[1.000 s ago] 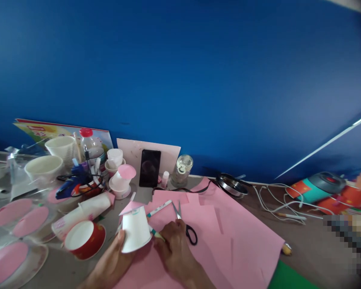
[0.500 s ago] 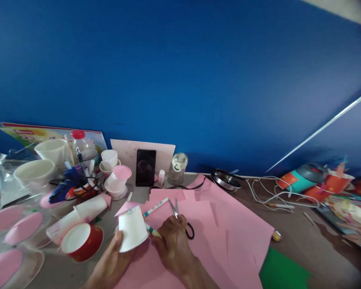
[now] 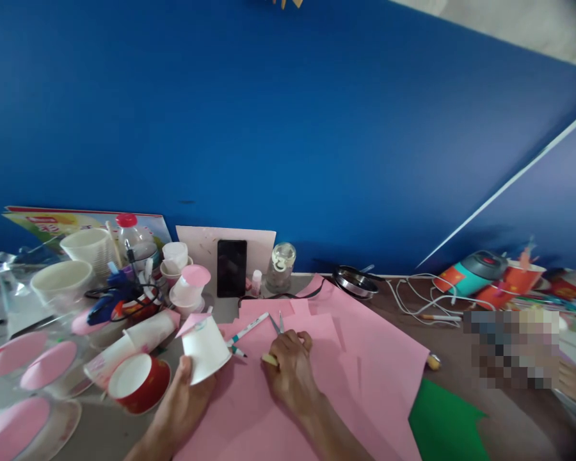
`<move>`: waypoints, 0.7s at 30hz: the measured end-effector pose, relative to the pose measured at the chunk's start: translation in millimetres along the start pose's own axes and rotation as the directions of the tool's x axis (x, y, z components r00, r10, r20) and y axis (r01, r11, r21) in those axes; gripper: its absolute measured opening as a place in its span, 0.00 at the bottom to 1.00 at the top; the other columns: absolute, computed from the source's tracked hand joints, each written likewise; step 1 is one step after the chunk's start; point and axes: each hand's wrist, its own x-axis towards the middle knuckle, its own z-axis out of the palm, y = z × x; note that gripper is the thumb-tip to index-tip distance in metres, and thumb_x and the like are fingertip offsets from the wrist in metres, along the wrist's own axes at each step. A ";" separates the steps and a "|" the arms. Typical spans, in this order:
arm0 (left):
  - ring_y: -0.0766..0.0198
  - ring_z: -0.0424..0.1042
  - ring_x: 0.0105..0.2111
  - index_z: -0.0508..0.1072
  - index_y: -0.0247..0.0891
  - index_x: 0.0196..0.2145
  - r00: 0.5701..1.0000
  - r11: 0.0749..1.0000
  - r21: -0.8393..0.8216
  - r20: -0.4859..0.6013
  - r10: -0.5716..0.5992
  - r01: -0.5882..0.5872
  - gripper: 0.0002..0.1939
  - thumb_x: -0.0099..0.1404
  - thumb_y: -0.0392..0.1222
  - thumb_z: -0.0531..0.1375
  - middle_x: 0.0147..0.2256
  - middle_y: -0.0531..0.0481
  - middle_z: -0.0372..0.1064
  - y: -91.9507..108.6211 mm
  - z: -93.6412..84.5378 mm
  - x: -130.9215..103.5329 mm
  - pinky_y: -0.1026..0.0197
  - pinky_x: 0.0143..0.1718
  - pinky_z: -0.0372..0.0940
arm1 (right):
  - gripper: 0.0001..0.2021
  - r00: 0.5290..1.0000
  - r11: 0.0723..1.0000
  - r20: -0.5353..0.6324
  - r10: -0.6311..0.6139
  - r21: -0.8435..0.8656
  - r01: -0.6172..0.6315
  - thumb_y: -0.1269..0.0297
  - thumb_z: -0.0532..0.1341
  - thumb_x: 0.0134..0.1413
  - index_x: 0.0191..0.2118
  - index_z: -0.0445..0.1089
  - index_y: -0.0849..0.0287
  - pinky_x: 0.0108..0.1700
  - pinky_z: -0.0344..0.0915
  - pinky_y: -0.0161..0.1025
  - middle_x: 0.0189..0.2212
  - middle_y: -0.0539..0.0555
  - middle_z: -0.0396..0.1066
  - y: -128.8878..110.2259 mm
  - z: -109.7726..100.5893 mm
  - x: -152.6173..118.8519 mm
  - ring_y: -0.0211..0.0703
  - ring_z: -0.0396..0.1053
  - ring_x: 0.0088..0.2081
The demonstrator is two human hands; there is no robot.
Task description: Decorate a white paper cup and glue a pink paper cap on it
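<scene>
A white paper cup (image 3: 205, 351) is upside down and tilted in my left hand (image 3: 185, 398), whose fingers wrap its side. A pink paper piece (image 3: 191, 323) sits at the cup's upper end. Over the pink sheets, my right hand (image 3: 292, 368) is curled, with a small pale yellow piece (image 3: 269, 360) at its thumb side; its kind is unclear. The blades of the scissors (image 3: 278, 325) stick out past my right fingers. Their handles are hidden under the hand. Left of it lie a white-and-teal marker (image 3: 248, 328) and a dark marker tip (image 3: 240, 352).
Pink paper (image 3: 365, 346) spreads across the middle, with green paper (image 3: 444, 419) to its right. A red bowl (image 3: 141, 384) and several pink-topped cups stand left. A phone (image 3: 232, 269) and a glass jar (image 3: 281, 266) stand by the wall. White cables (image 3: 432, 301) lie right.
My right hand has moved right with the pale yellow piece, off the marker and over the scissors' handles. The cup has shifted slightly up and left in view.
</scene>
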 end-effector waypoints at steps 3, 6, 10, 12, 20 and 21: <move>0.51 0.77 0.47 0.65 0.42 0.63 0.998 0.998 -0.001 0.029 -0.061 0.061 0.34 0.62 0.54 0.64 0.48 0.44 0.79 -2.9 -3.2 -0.9 0.54 0.57 0.65 | 0.09 0.999 1.000 0.034 -0.025 0.000 0.025 0.76 0.60 0.46 0.24 0.59 0.59 0.45 0.46 0.43 0.23 0.47 0.64 0.3 3.0 -0.7 0.41 0.62 0.32; 0.54 0.77 0.47 0.64 0.44 0.64 0.993 0.998 -0.028 0.103 -0.059 0.062 0.33 0.64 0.54 0.62 0.48 0.45 0.79 -3.5 -8.1 0.9 0.56 0.58 0.64 | 0.09 0.998 1.000 0.058 -0.028 0.016 0.027 0.76 0.61 0.47 0.24 0.60 0.60 0.46 0.46 0.43 0.24 0.48 0.66 -2.5 4.2 -1.4 0.41 0.63 0.33; 0.54 0.77 0.48 0.63 0.46 0.65 0.989 0.997 -0.023 0.129 -0.069 0.072 0.32 0.65 0.54 0.61 0.48 0.46 0.79 -4.0 -12.7 2.4 0.56 0.59 0.63 | 0.09 0.995 0.998 0.098 -0.017 0.055 0.011 0.74 0.62 0.51 0.23 0.63 0.60 0.47 0.46 0.44 0.24 0.48 0.69 -7.7 3.8 -1.9 0.41 0.65 0.34; 0.52 0.76 0.50 0.63 0.46 0.64 0.993 0.997 -0.008 0.091 -0.077 0.078 0.33 0.64 0.56 0.61 0.49 0.45 0.78 -4.9 -14.1 0.3 0.53 0.59 0.63 | 0.09 0.992 0.998 0.124 -0.024 0.057 0.018 0.73 0.62 0.53 0.24 0.66 0.59 0.47 0.46 0.45 0.25 0.49 0.70 -9.9 4.0 -2.2 0.42 0.65 0.34; 0.47 0.66 0.60 0.68 0.44 0.61 0.987 0.989 0.025 0.050 -0.150 0.149 0.33 0.61 0.56 0.64 0.52 0.44 0.76 -15.9 -10.5 -5.6 0.51 0.63 0.58 | 0.11 0.985 0.999 0.166 -0.042 -0.020 0.046 0.67 0.62 0.58 0.24 0.68 0.59 0.47 0.48 0.47 0.26 0.51 0.71 -15.4 4.4 -2.1 0.45 0.65 0.35; 0.47 0.64 0.61 0.67 0.45 0.61 0.986 0.987 0.027 0.050 -0.157 0.156 0.33 0.60 0.55 0.64 0.52 0.44 0.76 -17.4 -9.0 -5.7 0.51 0.63 0.57 | 0.11 0.985 0.999 0.166 -0.040 -0.020 0.044 0.67 0.62 0.58 0.24 0.68 0.59 0.47 0.48 0.47 0.26 0.51 0.71 -16.3 4.2 -1.9 0.45 0.65 0.35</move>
